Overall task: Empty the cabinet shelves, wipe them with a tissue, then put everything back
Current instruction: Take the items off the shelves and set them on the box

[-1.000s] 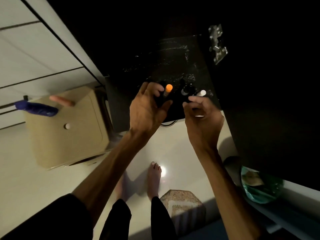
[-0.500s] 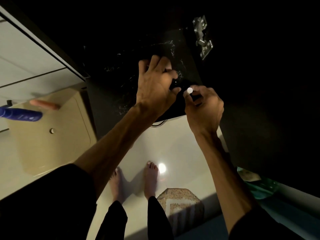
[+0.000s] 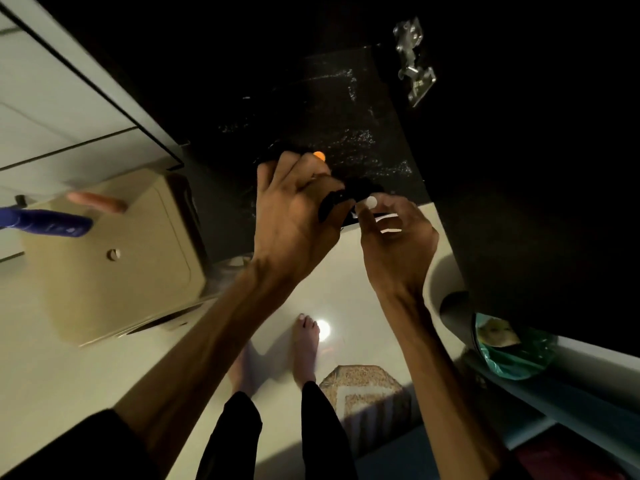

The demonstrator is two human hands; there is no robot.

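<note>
two hands at shelf (image 3: 346, 109) edge | left hand (image 3: 294, 216) grips dark bottles (image 3: 334, 202) | right hand (image 3: 394, 237) pinches white-capped bottle (image 3: 371, 202), touching

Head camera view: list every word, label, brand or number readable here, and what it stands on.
None can be read.
Dark blue bottle at left: pale marks, too blurred to read.
Small dark white-capped item in the right hand: white marks, no legible letters.
Orange-tipped dark item behind the left hand: no text visible.

Dark cabinet shelf (image 3: 332, 109), streaked surface, small dark orange-capped bottle (image 3: 319, 155) and white-capped bottle (image 3: 371, 202) at its front edge
</note>
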